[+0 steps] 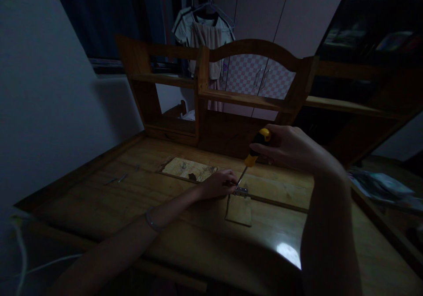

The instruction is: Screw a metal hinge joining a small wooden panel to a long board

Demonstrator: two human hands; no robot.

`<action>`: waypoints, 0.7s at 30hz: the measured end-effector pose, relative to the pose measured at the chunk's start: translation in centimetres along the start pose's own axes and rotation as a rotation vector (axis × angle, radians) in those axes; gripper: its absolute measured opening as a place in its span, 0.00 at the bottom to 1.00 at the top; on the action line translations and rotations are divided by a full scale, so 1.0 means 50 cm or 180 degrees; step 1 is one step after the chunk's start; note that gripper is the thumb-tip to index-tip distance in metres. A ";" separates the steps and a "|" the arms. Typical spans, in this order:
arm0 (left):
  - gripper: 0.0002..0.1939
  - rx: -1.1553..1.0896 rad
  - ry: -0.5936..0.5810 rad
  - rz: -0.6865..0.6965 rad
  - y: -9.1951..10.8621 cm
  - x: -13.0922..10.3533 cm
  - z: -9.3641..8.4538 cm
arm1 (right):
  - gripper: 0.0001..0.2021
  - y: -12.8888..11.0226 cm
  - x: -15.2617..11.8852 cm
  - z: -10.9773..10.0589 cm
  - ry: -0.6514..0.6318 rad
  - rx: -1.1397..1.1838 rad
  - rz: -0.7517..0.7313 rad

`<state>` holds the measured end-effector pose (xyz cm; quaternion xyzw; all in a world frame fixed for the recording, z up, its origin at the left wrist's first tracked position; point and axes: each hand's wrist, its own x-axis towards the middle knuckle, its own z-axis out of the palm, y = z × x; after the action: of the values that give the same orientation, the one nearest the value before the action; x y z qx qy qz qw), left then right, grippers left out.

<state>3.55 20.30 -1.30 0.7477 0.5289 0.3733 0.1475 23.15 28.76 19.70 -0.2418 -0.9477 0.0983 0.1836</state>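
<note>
My right hand is closed round the yellow and black handle of a screwdriver. The screwdriver slants down to the left, its tip at a small metal hinge. My left hand rests low on the wood beside the tip, fingers pinched together at the hinge's left end; what they pinch is too small and dark to make out. A small square wooden piece lies directly below the hinge. Behind it runs a longer wooden board.
A pale rough-surfaced wooden strip lies left of the hinge. Two small metal pieces lie farther left on the wooden desktop. A wooden shelf unit stands along the back. Plastic-wrapped items are at the right.
</note>
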 end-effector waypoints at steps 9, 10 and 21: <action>0.05 -0.0001 -0.0018 0.0117 -0.001 -0.001 0.000 | 0.17 -0.010 -0.006 -0.009 -0.0228 -0.0245 0.0009; 0.05 -0.0012 -0.0036 0.0129 -0.003 -0.001 0.000 | 0.17 -0.011 -0.007 -0.009 -0.0266 -0.0286 0.0032; 0.04 0.0054 -0.0076 0.0178 -0.004 0.000 -0.001 | 0.18 -0.012 -0.010 -0.005 -0.0403 -0.0426 -0.0001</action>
<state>3.38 20.35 -1.38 0.7679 0.5092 0.3639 0.1369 23.40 28.04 19.92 -0.2466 -0.9619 0.0498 0.1069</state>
